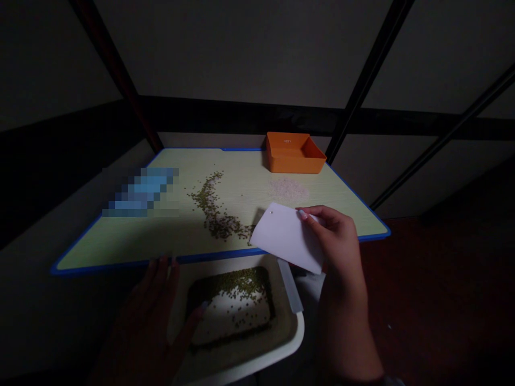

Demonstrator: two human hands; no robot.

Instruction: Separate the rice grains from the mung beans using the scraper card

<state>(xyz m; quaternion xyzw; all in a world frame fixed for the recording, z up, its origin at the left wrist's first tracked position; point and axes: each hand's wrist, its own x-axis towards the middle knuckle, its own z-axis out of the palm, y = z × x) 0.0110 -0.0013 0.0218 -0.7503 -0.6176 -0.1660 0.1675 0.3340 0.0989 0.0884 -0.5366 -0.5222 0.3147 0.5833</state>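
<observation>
Blue and blurred into blocks, a patch [140,192] lies on the left of the bench [249,171]. Next I see the left hand [151,311] at the left side of the tub [298,332], thumb and fingers spread; it's too dim to tell whether it grips. Green grains [219,228] are scattered on the bench, and more lie in the tub; I'd expect them to roll. Over the bench's near edge, the right hand [338,236] pinches a white card [287,236], probably light, springy and smooth, best held by its far right edge. Pale grains [288,188] and an orange tray [295,164] sit beyond.
</observation>
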